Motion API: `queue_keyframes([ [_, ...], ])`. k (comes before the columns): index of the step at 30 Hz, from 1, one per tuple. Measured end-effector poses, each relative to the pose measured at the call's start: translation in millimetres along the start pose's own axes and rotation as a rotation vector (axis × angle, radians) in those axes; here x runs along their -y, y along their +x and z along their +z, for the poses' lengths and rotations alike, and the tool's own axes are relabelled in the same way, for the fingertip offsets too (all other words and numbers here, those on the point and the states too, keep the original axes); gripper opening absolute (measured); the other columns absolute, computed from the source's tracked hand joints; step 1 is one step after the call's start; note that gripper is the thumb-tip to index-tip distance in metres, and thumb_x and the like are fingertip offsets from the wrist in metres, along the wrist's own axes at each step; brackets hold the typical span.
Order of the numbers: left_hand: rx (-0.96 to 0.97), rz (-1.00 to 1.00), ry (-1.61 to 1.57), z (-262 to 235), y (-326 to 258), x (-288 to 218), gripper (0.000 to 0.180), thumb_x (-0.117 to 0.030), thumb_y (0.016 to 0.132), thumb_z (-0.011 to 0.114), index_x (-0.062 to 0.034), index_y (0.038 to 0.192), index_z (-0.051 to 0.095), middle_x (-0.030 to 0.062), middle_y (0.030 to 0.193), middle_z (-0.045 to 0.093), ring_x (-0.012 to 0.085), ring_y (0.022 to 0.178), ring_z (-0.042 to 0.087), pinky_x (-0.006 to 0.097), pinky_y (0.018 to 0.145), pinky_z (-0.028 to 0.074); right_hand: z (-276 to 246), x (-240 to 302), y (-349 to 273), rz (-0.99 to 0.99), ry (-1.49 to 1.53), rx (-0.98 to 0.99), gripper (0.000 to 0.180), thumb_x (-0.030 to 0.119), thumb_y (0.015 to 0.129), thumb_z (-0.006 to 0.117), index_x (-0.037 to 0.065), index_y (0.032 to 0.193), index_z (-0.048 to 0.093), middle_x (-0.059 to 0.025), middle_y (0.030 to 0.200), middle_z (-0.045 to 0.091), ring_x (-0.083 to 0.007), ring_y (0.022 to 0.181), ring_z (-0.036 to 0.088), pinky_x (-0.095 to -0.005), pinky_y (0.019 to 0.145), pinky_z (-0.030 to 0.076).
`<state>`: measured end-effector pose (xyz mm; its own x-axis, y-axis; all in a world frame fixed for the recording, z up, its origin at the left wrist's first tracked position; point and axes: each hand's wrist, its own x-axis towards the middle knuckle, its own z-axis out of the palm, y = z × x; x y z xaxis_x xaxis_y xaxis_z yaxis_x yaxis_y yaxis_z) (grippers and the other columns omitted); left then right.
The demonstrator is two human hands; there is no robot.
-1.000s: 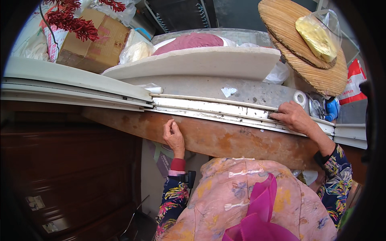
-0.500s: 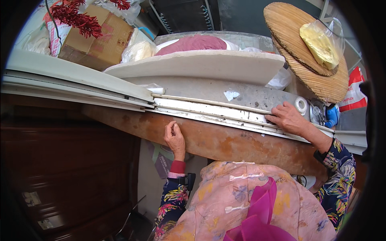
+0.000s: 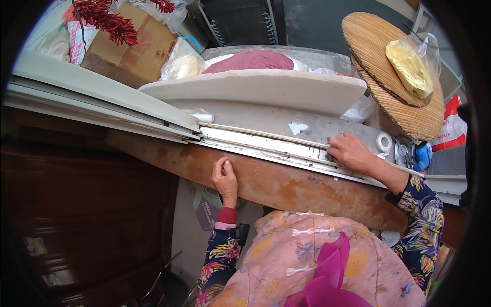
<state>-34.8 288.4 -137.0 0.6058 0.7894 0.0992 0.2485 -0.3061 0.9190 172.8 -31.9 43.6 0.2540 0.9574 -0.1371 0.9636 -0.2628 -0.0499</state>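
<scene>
A white sliding-window track (image 3: pixel 266 144), dirty with dark specks along its grooves, runs across the middle. Over its right part is my right hand (image 3: pixel 354 153), fingers bent down into the grooves; whatever the fingertips hold, if anything, is hidden. My left hand (image 3: pixel 224 181) hovers over the brown wooden sill (image 3: pixel 286 187), its fingers curled and thumb pressed against them. Anything inside that pinch is too small to make out. Closest to my right hand is a roll of white tape (image 3: pixel 383 142) on the grey ledge (image 3: pixel 322 125). A scrap of white plastic (image 3: pixel 298 128) lies further left there.
Beyond the ledge stands a long pale slab (image 3: pixel 255 92) with a maroon cloth (image 3: pixel 250 62) behind it. Round woven lids (image 3: pixel 368 56) lean at the right, a yellow bag (image 3: pixel 409 66) on them. A blue bottle (image 3: pixel 422 156) sits below. A cardboard box (image 3: pixel 134 48) is far left.
My right hand has slid left along the track, its fingers now more bent into it. My left hand keeps its curled shape at nearly the same spot. The whole view has shifted slightly.
</scene>
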Motion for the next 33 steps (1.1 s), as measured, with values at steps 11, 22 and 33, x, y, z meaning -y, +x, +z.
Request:
queue_keyframes([
  [11, -0.004, 0.02, 0.004, -8, -6, -1, 0.014, -0.009, 0.099, 0.062, -0.0007, 0.106, 0.07, 0.0044, 0.089, 0.068, 0.0128, 0.072, 0.057, 0.029, 0.066, 0.048, -32, -15, -4, 0.339, 0.297, -0.148, 0.027, 0.006, 0.081, 0.068, 0.004, 0.107, 0.065, -0.0148, 0.098, 0.058, -0.038, 0.087, 0.063, -0.0492, 0.075, 0.051],
  [22, -0.003, 0.007, 0.023, -9, -10, -4, 0.014, -0.01, 0.099, 0.062, -0.0016, 0.105, 0.071, 0.0035, 0.088, 0.068, 0.0122, 0.07, 0.055, 0.029, 0.064, 0.047, -15, -1, -15, -0.043, 0.252, 0.097, 0.015, 0.013, 0.077, 0.071, 0.009, 0.092, 0.068, -0.0072, 0.092, 0.058, -0.0264, 0.085, 0.061, -0.04, 0.073, 0.046],
  [33, -0.026, 0.054, 0.016, -11, -13, -12, 0.012, -0.008, 0.097, 0.062, -0.0006, 0.102, 0.07, 0.0079, 0.086, 0.065, 0.0173, 0.067, 0.055, 0.032, 0.062, 0.046, 14, 19, 31, 0.037, 0.201, -0.128, 0.012, 0.012, 0.081, 0.068, 0.007, 0.087, 0.059, -0.0099, 0.089, 0.055, -0.03, 0.081, 0.059, -0.0439, 0.071, 0.046],
])
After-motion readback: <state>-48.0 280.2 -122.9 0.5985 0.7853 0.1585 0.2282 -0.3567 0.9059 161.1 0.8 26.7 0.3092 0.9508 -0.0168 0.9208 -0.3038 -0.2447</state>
